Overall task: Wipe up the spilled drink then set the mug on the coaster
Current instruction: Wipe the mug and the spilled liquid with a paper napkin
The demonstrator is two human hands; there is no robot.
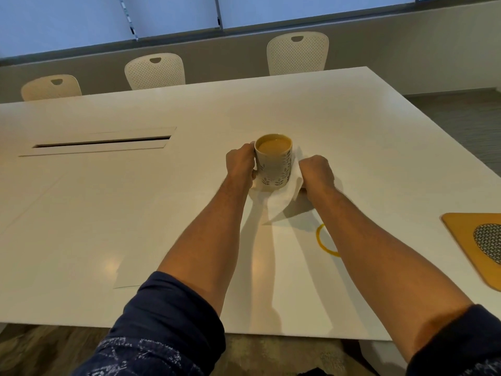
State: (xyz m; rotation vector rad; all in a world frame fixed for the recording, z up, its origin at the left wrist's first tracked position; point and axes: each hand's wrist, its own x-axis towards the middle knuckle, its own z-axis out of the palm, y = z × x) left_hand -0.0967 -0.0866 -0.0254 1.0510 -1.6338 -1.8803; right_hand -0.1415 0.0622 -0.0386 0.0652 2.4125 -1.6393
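A patterned mug [274,165] full of a light brown drink stands upright mid-table. My left hand [241,165] is closed around its left side at the handle. My right hand [315,172] grips a white napkin [294,185] that wraps around the mug's right side and base. The napkin's lower corner lies on the white table [135,213]. A thin yellow ring, the coaster [324,240], lies nearer to me, partly hidden by my right forearm. No spilled liquid is visible.
A yellow mat with a mesh centre [477,245] lies at the right table edge. A long cable slot [103,142] is set in the table at the left. Three white chairs [155,70] stand along the far side.
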